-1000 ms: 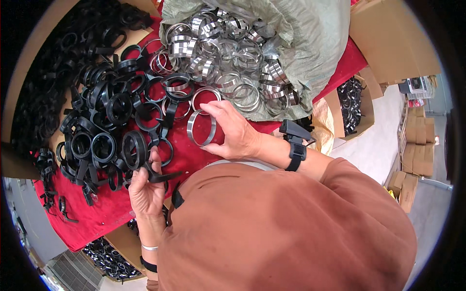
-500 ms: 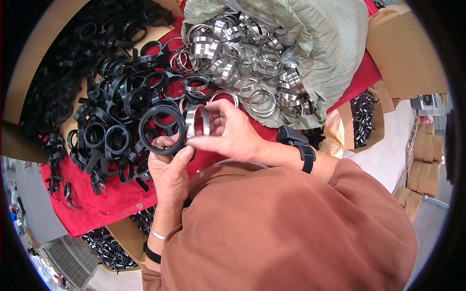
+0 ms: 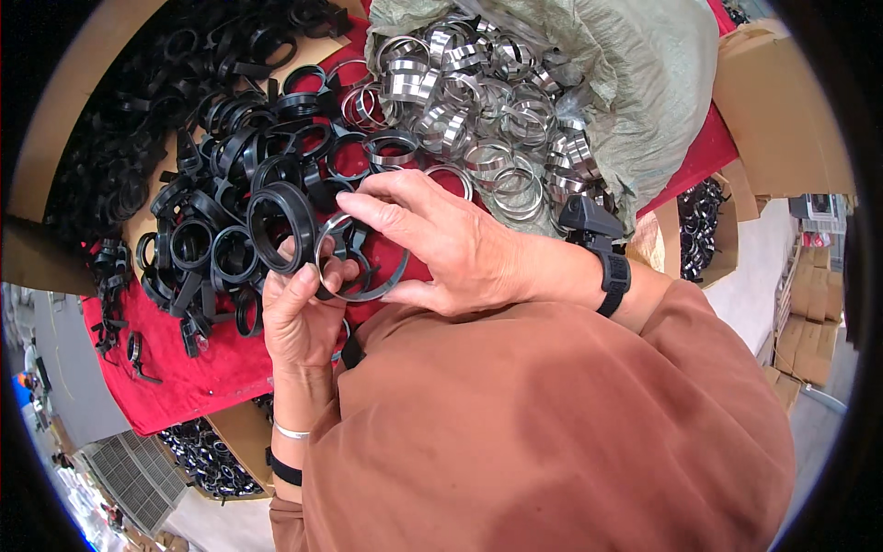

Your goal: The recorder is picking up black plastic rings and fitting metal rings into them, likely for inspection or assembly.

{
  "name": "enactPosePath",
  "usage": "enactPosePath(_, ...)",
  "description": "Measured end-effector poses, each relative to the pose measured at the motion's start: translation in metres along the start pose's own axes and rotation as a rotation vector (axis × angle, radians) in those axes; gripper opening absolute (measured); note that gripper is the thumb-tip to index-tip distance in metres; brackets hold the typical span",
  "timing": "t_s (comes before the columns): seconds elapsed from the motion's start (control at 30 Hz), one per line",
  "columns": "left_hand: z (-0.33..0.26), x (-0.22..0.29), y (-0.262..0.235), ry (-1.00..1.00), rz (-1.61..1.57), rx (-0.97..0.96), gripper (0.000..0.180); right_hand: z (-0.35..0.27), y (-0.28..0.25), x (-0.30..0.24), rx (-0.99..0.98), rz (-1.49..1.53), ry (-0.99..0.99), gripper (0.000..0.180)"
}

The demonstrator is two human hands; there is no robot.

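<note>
My left hand (image 3: 308,299) grips a black plastic ring (image 3: 260,230) by its lower right edge, thumb in front. The ring stands nearly upright, its opening turned partly toward my right hand (image 3: 441,239). Between thumb and fingers, that right hand holds a shiny metal ring (image 3: 379,292), tilted just right of the black one. Fingertips of the left hand lie at the metal ring's left edge; whether they press on it I cannot tell. The two rings are apart. Behind the hands lies a pile of black plastic rings (image 3: 191,244), several with short straight tabs.
A greenish woven sack (image 3: 644,120) lies opened at the back, heaped with loose metal rings (image 3: 441,129). Red cloth (image 3: 202,386) covers the table. A cardboard box (image 3: 28,253) of black parts stands at the left. Another carton (image 3: 722,230) with dark rings is on the right.
My right hand has turned over, tilting the metal ring from edge-on to a more open angle. The black ring has swung to face more rightward, and the left hand has shifted slightly left.
</note>
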State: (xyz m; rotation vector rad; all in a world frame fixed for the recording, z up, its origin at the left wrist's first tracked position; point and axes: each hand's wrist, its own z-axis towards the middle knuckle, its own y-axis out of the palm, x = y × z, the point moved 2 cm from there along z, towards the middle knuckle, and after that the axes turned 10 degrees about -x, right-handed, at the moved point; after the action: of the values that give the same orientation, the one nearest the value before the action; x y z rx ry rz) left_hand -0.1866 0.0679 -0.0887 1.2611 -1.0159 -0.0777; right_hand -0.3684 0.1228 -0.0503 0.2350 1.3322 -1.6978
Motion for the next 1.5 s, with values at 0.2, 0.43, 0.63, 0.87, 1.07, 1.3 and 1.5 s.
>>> enactPosePath(0.2,0.004,0.0,-0.004,-0.005,0.012,-0.032,0.031,0.01,-0.008,0.002,-0.139,-0.124,-0.027,0.069)
enactPosePath(0.43,0.002,0.008,0.011,-0.177,0.177,0.028,0.06,0.007,-0.04,0.011,-0.001,-0.054,0.124,0.076)
enactPosePath(0.63,0.004,-0.003,0.021,-0.213,0.197,0.12,0.052,0.029,-0.02,0.013,-0.037,0.034,0.128,0.071)
enactPosePath(0.87,0.001,-0.003,0.031,-0.205,0.28,0.107,0.052,0.03,-0.007,0.014,-0.12,0.071,0.214,0.069)
enactPosePath(1.07,-0.01,-0.001,0.033,-0.218,0.453,0.129,0.049,0.028,-0.004,0.008,-0.064,0.071,0.196,0.068)
enactPosePath(1.3,-0.021,0.007,0.035,-0.133,0.583,0.215,0.027,0.008,0.01,0.022,-0.148,1.165,0.795,0.049)
enactPosePath(1.5,-0.03,0.007,0.024,0.007,0.461,0.227,0.024,0.014,0.028,0.017,-0.025,1.403,0.817,0.025)
